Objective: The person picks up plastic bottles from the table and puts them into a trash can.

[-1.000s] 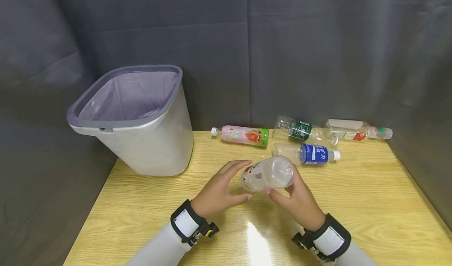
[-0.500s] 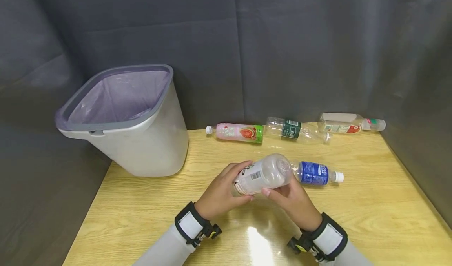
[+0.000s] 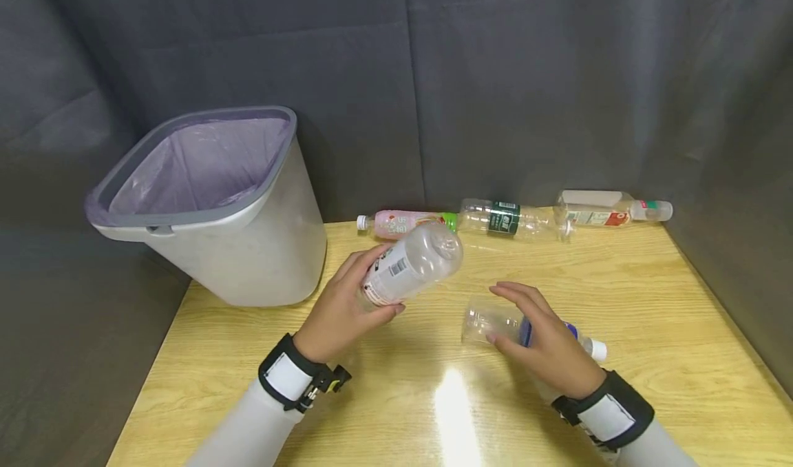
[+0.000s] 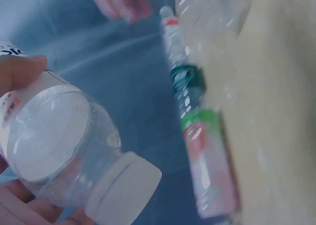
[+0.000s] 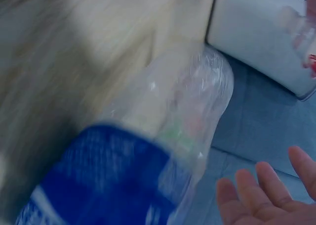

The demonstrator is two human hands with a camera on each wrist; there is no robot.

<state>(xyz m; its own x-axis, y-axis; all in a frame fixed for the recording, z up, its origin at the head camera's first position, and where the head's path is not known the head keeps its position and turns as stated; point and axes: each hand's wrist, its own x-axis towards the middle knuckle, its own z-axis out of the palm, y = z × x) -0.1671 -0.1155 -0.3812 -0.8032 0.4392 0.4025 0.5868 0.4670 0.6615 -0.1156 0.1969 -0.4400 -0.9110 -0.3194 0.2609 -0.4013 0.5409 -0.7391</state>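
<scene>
My left hand [image 3: 343, 308] grips a clear plastic bottle [image 3: 418, 260] with a white label, raised above the table, its base pointing up and to the right. The white cap [image 4: 126, 188] shows at its lower end in the left wrist view. My right hand [image 3: 551, 346] hovers over a blue-labelled clear bottle [image 3: 489, 321] lying on its side, thumb and fingers spread apart around it. In the right wrist view the blue label [image 5: 108, 175] is close, with my fingertips [image 5: 266, 173] beside it; I see no grasp.
A light grey bin [image 3: 254, 260] with a purple liner [image 3: 204, 157] stands at the left. Along the back lie a pink-labelled bottle [image 3: 392, 223], a green-labelled bottle [image 3: 533, 222] and a clear bottle [image 3: 595, 209] with a red-and-white label. A dark curtain [image 3: 495, 74] hangs behind the wooden table [image 3: 384, 398].
My right hand has let go of the white-labelled bottle and moved right over the blue-labelled one. My left hand has carried its bottle left and up. The blue-labelled bottle has shifted nearer.
</scene>
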